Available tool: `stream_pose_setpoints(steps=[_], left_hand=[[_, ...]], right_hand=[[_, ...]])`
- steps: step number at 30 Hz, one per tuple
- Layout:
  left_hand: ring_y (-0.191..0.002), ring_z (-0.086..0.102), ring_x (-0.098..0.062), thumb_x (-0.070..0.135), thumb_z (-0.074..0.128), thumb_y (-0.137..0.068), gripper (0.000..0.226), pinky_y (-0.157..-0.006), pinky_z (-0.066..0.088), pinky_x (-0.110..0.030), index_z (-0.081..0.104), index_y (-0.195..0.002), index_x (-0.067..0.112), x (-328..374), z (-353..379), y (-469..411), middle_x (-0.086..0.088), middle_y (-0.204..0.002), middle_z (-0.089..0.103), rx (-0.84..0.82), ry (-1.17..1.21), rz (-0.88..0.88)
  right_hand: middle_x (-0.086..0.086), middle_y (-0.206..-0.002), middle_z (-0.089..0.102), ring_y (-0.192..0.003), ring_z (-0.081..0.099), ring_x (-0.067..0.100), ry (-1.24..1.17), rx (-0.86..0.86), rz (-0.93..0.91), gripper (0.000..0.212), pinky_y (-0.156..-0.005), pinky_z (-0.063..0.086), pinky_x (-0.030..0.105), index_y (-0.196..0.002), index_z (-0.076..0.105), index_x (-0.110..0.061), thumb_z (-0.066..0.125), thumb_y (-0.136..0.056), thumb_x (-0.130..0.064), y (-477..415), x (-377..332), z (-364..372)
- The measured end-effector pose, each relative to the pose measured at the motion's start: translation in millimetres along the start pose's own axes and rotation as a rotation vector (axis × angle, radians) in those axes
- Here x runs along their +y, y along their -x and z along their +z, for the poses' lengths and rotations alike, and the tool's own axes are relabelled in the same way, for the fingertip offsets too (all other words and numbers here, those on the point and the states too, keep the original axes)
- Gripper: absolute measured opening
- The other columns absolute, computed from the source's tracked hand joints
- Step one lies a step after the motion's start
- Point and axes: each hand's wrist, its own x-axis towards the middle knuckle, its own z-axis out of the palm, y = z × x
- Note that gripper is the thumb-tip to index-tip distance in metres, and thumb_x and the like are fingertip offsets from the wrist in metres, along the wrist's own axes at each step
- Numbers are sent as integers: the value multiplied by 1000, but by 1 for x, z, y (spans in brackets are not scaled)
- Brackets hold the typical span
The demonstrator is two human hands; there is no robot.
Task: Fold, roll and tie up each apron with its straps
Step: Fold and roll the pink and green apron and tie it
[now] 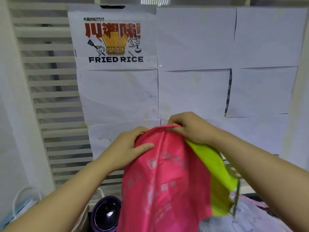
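Observation:
A bright pink apron [165, 178] with faded grey print hangs in front of me, held up by its top edge. My left hand [127, 148] grips its upper left corner, thumb lying across the fabric. At the upper right corner my right hand [189, 128] pinches the top hem. Behind the pink one hangs a lime-green apron [215, 173], slanting down to the right; its top end disappears under my right hand. A dark strap [236, 198] dangles at the green apron's lower right edge.
White paper sheets [194, 91] and a "FRIED RICE" poster [115, 41] cover the wall ahead. A slatted white panel [55, 101] stands at left. Below lie a purple round object [107, 213], a face mask [23, 203] and pale printed fabric [242, 218].

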Motion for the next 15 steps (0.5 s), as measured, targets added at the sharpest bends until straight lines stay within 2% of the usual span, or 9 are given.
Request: stream_pose_setpoints(steps=[3, 5, 7, 10, 13, 15], left_hand=[[-92, 62, 9, 33, 73, -82, 42, -80, 49, -11, 50, -116, 42, -21, 16, 19, 20, -108, 64, -147, 139, -238], [-92, 64, 4, 22, 72, -83, 38, -86, 52, -22, 55, -115, 35, -35, 30, 29, 15, -107, 67, -262, 150, -327], [-85, 65, 1, 9, 64, -82, 37, -82, 53, -24, 61, -113, 28, -45, 41, 36, 11, -101, 70, -328, 120, -369], [-83, 63, -7, -4, 53, -78, 40, -72, 48, -16, 63, -103, 25, -56, 44, 33, 7, -93, 68, -258, 18, -367], [-81, 55, -17, -10, 47, -79, 40, -59, 36, -8, 50, -83, 30, -61, 31, 19, 8, -80, 58, -100, -151, -338], [-87, 57, -21, -11, 44, -79, 38, -60, 34, -9, 54, -89, 24, -61, 19, 9, 4, -85, 59, -18, -223, -296]], right_hand=[[6, -90, 70, -87, 62, 21, 59, 104, 39, 12, -76, 42, 29, -91, 70, -10, 60, -86, -7, -1, 14, -14], [4, -91, 70, -88, 63, 22, 107, 129, 75, 12, -78, 46, 34, -90, 70, -15, 59, -86, -11, 0, 24, -20], [2, -92, 70, -90, 63, 22, 135, 161, 123, 12, -80, 49, 39, -89, 69, -19, 58, -87, -16, 4, 33, -26], [-2, -97, 67, -94, 60, 21, 205, 208, 223, 15, -82, 50, 41, -92, 70, -21, 55, -90, -20, 10, 45, -39], [1, -101, 67, -100, 59, 24, 305, 233, 341, 19, -81, 49, 38, -100, 72, -19, 54, -92, -20, 14, 59, -49], [7, -98, 69, -99, 61, 28, 310, 227, 377, 18, -78, 48, 36, -97, 73, -15, 56, -91, -19, 16, 70, -52]])
